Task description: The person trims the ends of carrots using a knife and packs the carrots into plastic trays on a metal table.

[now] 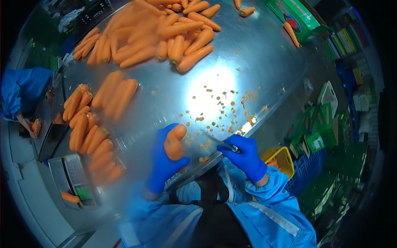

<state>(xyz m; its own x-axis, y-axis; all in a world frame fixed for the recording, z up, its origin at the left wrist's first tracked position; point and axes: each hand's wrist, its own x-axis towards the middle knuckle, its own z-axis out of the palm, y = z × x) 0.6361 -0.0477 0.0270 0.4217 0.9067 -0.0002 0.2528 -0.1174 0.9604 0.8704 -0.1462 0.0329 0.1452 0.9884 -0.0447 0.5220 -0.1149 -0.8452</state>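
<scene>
My left hand (158, 163), in a blue glove, is closed around carrots (174, 148) near the table's front edge. Their ends point up between thumb and fingers; I cannot tell exactly how many it holds. My right hand (247, 158), gloved too, grips a knife (233, 148) by its handle. The thin blade points left toward the held carrots and looks apart from them. Small round carrot slices (233, 111) lie scattered on the metal table (264, 62) beyond the knife.
A large heap of carrots (178, 45) covers the far side. More carrots lie in rows (82, 132) at left, by a scale (68, 173) with one carrot on it. A green box (300, 20) stands far right; a yellow crate (285, 159) is below right. Another person's hand (28, 127) holds a carrot.
</scene>
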